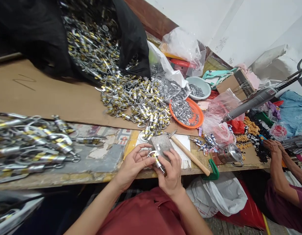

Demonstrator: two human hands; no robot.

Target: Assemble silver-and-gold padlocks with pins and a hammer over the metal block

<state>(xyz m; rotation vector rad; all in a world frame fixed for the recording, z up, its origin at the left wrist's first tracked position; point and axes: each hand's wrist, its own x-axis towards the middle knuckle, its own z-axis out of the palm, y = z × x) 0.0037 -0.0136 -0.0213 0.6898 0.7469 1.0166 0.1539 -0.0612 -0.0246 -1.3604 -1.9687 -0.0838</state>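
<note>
Between both hands, in the head view, is a small silver metal fitting (156, 158) with a yellow band and a curved hook-like arm. My left hand (135, 160) pinches its upper left end. The fingers of my right hand (171, 168) close round its lower right side. Just beyond the fingers sits a grey metal block (162, 143) with a small metal link plate (158, 147) on top. A wooden-handled hammer (190, 155) lies to the right of the block, on white paper.
Similar fittings spill from a black bag (133, 36) onto cardboard (55, 94); more lie blurred at left (36, 143). An orange tray (199, 114) and a pale bowl (206, 88) hold small metal pieces. A metal mug (228, 153), an electric screwdriver (251, 102) and a co-worker's hands (272, 146) are at right.
</note>
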